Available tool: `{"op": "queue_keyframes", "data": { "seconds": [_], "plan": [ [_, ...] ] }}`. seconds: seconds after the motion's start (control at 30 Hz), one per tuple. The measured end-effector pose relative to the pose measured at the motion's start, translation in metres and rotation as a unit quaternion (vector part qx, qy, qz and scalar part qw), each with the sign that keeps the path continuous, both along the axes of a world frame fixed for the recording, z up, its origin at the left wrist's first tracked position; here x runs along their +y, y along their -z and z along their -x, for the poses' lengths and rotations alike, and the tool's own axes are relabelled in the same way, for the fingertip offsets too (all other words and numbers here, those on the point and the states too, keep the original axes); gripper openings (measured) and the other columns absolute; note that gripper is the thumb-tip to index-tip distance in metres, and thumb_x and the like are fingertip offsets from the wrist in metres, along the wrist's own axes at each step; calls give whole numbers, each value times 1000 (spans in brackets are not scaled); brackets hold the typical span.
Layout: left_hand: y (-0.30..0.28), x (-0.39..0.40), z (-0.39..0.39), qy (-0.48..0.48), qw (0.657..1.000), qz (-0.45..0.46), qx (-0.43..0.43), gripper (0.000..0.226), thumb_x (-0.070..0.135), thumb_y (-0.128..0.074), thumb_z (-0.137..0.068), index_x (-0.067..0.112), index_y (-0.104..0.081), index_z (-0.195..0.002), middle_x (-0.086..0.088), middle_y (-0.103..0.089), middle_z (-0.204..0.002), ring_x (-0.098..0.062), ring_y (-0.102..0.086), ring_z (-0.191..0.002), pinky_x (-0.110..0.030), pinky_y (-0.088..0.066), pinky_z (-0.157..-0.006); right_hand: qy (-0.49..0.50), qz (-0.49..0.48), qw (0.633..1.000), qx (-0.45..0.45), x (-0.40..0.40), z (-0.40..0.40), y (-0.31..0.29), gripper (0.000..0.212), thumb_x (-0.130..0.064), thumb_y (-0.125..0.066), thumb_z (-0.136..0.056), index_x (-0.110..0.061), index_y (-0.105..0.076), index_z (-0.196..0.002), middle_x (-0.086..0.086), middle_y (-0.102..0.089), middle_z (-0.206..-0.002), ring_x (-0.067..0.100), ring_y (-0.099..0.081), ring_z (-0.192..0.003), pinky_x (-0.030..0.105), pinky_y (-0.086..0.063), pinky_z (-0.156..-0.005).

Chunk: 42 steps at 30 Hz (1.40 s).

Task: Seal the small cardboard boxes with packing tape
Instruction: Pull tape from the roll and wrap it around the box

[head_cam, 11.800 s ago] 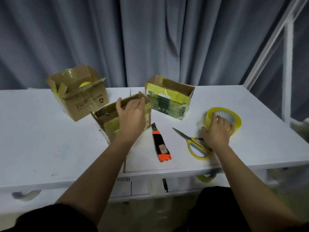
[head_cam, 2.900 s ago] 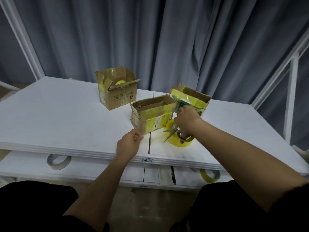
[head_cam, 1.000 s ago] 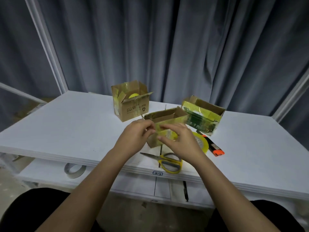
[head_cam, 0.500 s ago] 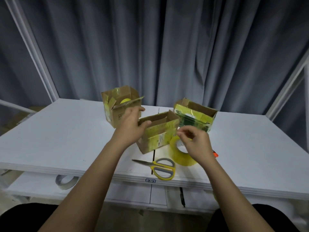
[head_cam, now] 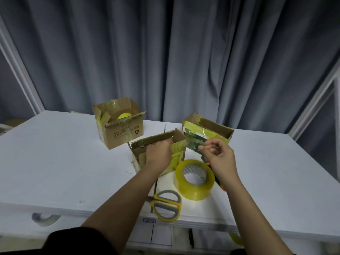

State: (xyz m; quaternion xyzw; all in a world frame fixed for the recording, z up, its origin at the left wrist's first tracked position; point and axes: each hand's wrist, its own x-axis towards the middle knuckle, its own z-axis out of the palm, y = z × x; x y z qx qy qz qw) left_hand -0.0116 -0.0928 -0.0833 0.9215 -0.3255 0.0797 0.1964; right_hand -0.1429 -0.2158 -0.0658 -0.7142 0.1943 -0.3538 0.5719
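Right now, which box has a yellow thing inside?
The far-left box with upside-down lettering on its side; a yellow round thing shows inside. The other two show none.

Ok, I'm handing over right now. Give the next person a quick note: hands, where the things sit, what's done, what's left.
Left hand grips the top front edge of the middle box, steadying it on the table.
Right hand is raised beside that box, thumb and forefinger pinched; whether a strip of tape is between them I cannot tell.
Tape roll lies flat just in front of the middle box; scissors lie near the table's front edge.
Back-left box and right box both stand open.
Done: no box is closed yet.
Left: tape all three shut, middle one first.
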Motion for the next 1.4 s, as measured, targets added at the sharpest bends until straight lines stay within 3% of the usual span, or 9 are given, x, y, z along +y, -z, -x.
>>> {"op": "queue_keyframes", "data": {
  "seconds": [0.13,0.33,0.47,0.6,0.8,1.0,1.17,1.33,1.4],
  "plan": [
    [-6,23,-17,25,999,11,28,26,27,-55,-92,31,-62,-116,1,-68,-109,-23,-62,-102,-34,-44,-81,-13,-17,1000,-11,0,-12,10,21,-7,-79,-74,-13,-62,-85,5,-59,-75,8,-54,-65,19,-50,-68],
    [-15,101,-37,22,999,-12,47,27,34,-59,-89,33,-62,-116,6,-66,-116,-22,-60,-107,-37,-47,-91,-141,-75,987,-22,41,-31,13,18,-6,-76,-78,-15,-62,-84,-8,-58,-64,10,-57,-66,41,-53,-85],
    [-10,142,-37,8,999,-24,30,25,35,-57,-90,34,-61,-115,5,-67,-113,-23,-59,-107,-38,-44,-93,-222,-48,974,9,86,-37,19,14,-5,-72,-81,-13,-61,-81,5,-60,-70,21,-61,-73,42,-52,-82],
    [2,161,-31,26,999,-8,42,13,27,-56,-90,31,-59,-103,6,-65,-109,-19,-53,-109,-33,-27,-92,-272,-92,958,14,119,-31,32,8,3,-62,-87,-3,-57,-86,-2,-62,-61,11,-63,-65,37,-58,-80],
    [14,156,-18,24,994,99,50,5,41,-58,-87,40,-54,-85,17,-60,-96,-6,-46,-97,-28,-13,-77,-207,-167,964,9,130,-20,44,13,7,-61,-85,-6,-58,-81,16,-50,-66,21,-56,-62,27,-57,-63],
    [25,149,-17,8,985,174,20,10,39,-64,-84,34,-60,-77,14,-60,-83,-2,-47,-87,-31,-14,-75,-185,-169,968,9,129,-18,48,13,4,-63,-84,-9,-60,-82,9,-56,-69,16,-63,-65,22,-54,-61],
    [25,152,-22,23,989,147,25,10,45,-60,-88,35,-62,-85,14,-61,-88,-5,-49,-92,-30,-14,-75,-192,-174,966,-17,130,-25,46,13,7,-62,-84,-5,-59,-88,1,-59,-68,9,-60,-63,24,-56,-65],
    [11,158,-30,59,987,89,116,10,40,-65,-85,41,-56,-85,17,-60,-99,-7,-49,-104,-30,-15,-77,-182,-188,963,-68,130,-31,36,20,9,-62,-83,-9,-61,-92,-5,-64,-75,10,-64,-68,24,-56,-68],
    [3,159,-34,57,983,81,152,12,37,-67,-84,40,-56,-82,18,-63,-99,-8,-51,-105,-29,-16,-85,-170,-207,960,-87,130,-33,34,20,8,-62,-82,-10,-61,-93,-5,-64,-77,9,-64,-71,25,-56,-70]
  ]
}}
